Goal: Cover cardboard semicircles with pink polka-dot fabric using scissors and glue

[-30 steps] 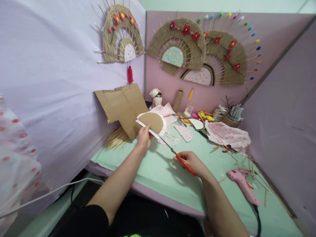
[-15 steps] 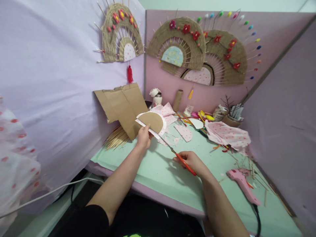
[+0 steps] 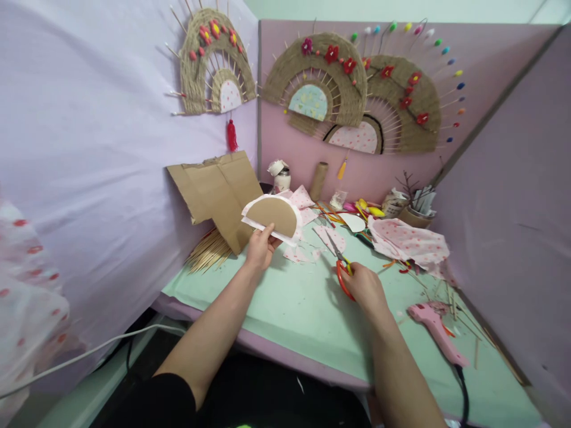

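My left hand (image 3: 262, 246) pinches the straight lower edge of a brown cardboard half-circle (image 3: 273, 215), which has a white border of fabric (image 3: 294, 238) showing all round it. To the right, my right hand (image 3: 364, 285) grips a pair of scissors (image 3: 342, 267) by its red and yellow handles. The blades are slightly apart and point up and left, away from the cardboard. Beyond the blade tips lies a cut piece of pink dotted fabric (image 3: 332, 238). Small fabric scraps (image 3: 300, 255) are on the table between my hands.
A pink glue gun (image 3: 439, 333) with a black cord lies at right. Dotted cloth (image 3: 408, 244), thin sticks and a pot of twigs (image 3: 417, 217) sit behind it. At left stand folded cardboard (image 3: 218, 184) and bamboo sticks (image 3: 209, 252). Twine fans (image 3: 321, 53) hang on the walls.
The scissors have moved right, away from the cardboard half-circle, and turned to point more upward. My left hand has tilted the half-circle, so its face shows more level.
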`<control>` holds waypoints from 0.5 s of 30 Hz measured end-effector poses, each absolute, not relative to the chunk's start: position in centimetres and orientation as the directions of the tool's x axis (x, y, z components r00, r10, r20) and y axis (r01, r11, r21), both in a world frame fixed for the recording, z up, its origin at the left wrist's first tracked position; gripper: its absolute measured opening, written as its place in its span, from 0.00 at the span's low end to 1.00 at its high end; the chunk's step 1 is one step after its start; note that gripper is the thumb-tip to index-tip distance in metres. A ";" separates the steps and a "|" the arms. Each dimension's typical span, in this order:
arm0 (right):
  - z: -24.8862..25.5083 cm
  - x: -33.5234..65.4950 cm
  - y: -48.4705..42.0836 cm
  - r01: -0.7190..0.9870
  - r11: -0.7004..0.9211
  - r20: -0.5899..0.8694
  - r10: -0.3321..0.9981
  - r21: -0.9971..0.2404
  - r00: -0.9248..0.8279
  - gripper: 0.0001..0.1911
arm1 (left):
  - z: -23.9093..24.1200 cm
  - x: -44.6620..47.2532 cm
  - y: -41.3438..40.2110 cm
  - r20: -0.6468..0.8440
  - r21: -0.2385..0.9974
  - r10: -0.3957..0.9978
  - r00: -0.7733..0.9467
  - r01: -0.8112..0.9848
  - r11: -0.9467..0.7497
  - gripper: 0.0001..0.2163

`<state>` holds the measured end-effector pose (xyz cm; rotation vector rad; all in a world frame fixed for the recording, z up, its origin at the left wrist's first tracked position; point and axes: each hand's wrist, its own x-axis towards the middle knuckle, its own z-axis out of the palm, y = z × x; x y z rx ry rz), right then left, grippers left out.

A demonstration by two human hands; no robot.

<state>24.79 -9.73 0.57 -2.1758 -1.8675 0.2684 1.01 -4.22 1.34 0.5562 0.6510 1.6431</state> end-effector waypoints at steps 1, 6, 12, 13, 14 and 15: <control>0.6 25.2 -9.7 0.945 -0.178 0.021 0.981 -0.275 0.191 0.21 | 1.4 1.1 -4.3 0.017 0.697 0.991 -0.136 -0.708 -0.109 0.09; 0.3 26.8 -9.6 0.935 -0.287 -0.047 0.958 -0.206 0.284 0.17 | 1.3 1.3 -4.5 0.064 0.745 0.995 -0.073 -0.660 -0.096 0.11; -0.4 26.4 -8.8 0.869 -0.069 0.171 0.970 -0.491 0.174 0.18 | 0.9 2.2 -5.0 0.061 0.798 0.998 0.005 -0.601 -0.046 0.15; -0.4 25.9 -8.7 0.777 0.032 0.204 0.971 -0.628 0.125 0.20 | 0.8 2.6 -5.3 0.061 0.815 0.997 0.048 -0.580 -0.022 0.16; -0.4 25.3 -8.7 0.635 0.137 0.229 0.971 -0.760 0.065 0.24 | 0.6 2.9 -5.6 0.064 0.833 0.993 0.103 -0.553 0.004 0.16; -0.4 24.7 -8.8 0.456 0.231 0.255 0.967 -0.859 -0.010 0.27 | 0.3 3.3 -5.9 0.067 0.853 0.983 0.169 -0.521 0.031 0.17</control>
